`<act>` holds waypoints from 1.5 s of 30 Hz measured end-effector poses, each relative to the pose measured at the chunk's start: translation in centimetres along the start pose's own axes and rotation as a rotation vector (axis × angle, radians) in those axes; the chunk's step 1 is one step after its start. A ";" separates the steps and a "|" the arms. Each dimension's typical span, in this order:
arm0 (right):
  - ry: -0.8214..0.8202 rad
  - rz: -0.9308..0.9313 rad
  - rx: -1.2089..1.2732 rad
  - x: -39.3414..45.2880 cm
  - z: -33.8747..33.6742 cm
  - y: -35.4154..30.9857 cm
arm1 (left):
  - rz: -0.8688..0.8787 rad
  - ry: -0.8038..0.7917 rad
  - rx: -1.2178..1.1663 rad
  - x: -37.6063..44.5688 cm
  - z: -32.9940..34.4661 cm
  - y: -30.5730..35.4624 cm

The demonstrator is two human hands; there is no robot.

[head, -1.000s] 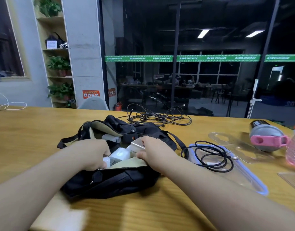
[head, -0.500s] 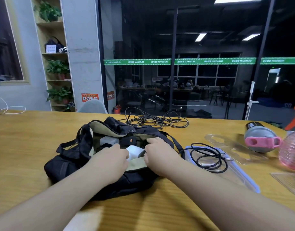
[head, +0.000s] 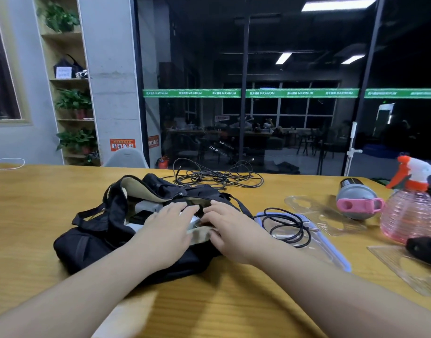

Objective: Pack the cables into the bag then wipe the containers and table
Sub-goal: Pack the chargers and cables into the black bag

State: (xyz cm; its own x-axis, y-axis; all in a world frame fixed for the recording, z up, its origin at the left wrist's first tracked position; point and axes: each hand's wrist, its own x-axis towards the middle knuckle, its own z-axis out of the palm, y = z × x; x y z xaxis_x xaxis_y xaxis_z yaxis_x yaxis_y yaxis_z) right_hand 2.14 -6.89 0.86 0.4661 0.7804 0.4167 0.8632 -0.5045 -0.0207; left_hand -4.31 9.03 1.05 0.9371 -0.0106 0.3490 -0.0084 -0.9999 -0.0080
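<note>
- Fingers of the left hand [head: 169, 229] lie flat and a little spread over the open top of the soft black bag [head: 92, 245], mid-frame.
- Right hand [head: 230, 226] fingers reach in too – straight, thumb on the tan lining.
- Black coiled cable [head: 286, 225] lies in the clear box [head: 331, 250] at right; tangled black cables [head: 216, 178] sit behind.
</note>
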 end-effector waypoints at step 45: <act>0.393 0.731 -0.266 -29.5 -9.0 19.8 | 0.684 -0.162 -0.153 10.5 5.4 33.2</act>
State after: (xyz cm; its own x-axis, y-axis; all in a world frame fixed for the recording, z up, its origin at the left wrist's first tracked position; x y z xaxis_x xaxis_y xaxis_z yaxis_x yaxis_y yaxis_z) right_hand 3.75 -43.23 -3.69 0.7425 0.0678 0.6664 0.2766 -0.9371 -0.2128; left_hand 7.16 -24.29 -0.65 0.7442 -0.6462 0.1689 -0.6501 -0.7589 -0.0393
